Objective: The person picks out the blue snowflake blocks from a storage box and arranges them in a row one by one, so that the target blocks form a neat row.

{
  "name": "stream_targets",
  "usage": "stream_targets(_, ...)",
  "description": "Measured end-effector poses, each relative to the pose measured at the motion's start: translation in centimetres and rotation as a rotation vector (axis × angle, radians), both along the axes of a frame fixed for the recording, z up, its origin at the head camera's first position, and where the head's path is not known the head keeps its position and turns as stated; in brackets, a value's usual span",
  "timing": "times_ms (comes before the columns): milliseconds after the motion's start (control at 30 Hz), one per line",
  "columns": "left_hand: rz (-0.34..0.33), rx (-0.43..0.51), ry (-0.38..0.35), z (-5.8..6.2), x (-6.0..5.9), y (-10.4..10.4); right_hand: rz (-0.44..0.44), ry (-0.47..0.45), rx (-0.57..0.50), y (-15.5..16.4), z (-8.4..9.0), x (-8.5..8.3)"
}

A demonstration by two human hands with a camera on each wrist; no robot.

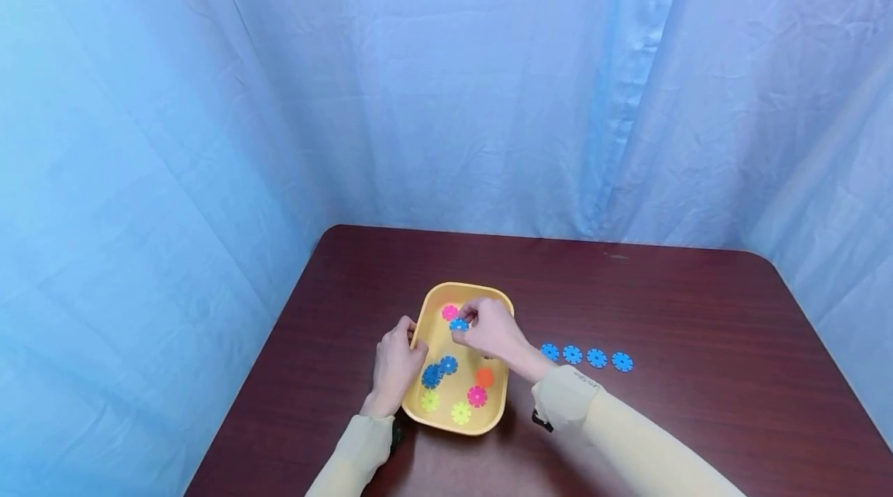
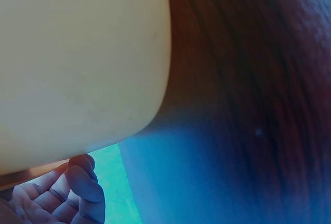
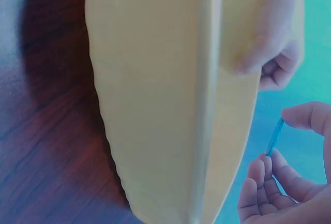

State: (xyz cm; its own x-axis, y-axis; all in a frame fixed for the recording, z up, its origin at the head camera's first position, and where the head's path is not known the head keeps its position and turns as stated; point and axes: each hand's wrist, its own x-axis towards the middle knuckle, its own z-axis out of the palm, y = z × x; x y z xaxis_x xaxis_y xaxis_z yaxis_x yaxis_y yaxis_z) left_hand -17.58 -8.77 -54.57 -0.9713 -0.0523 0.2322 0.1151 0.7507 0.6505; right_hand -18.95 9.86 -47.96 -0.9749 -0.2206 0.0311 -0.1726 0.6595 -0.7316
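Note:
A yellow plastic bin (image 1: 441, 426) stands on the table, and my left hand (image 1: 394, 365) grips its left rim, thumb over the inside and fingers outside. From the left wrist view, those curled fingers (image 2: 85, 182) show at the rim beside the bin's outer wall (image 2: 83, 69). Over the bin, my right hand (image 1: 491, 329) pinches a blue notched disc (image 1: 458, 325) between thumb and fingers; the right wrist view has this disc (image 3: 275, 137) edge-on. Inside lie more notched discs: blue (image 1: 449, 364), pink (image 1: 477, 396), orange (image 1: 484, 377) and yellow (image 1: 461, 412). My right hand and forearm hide part of the bin.
To the right of the bin, several blue discs (image 1: 596, 358) lie in a row on the dark red-brown table (image 1: 698, 311); my right forearm passes close to the leftmost one. Light blue curtains (image 1: 446, 94) hang behind the table and along both sides.

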Motion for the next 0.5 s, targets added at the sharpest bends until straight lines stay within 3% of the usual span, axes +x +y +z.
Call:
stream_targets(267, 0.005, -0.010, 0.016, -0.1, 0.1, 0.1, -0.077, 0.049, -0.015, 2.4, 0.2, -0.4)
stream_targets(500, 0.008, -0.010, 0.021, -0.1, 0.1, 0.1, -0.106, 0.029, -0.047, 4.9, 0.9, -0.4)
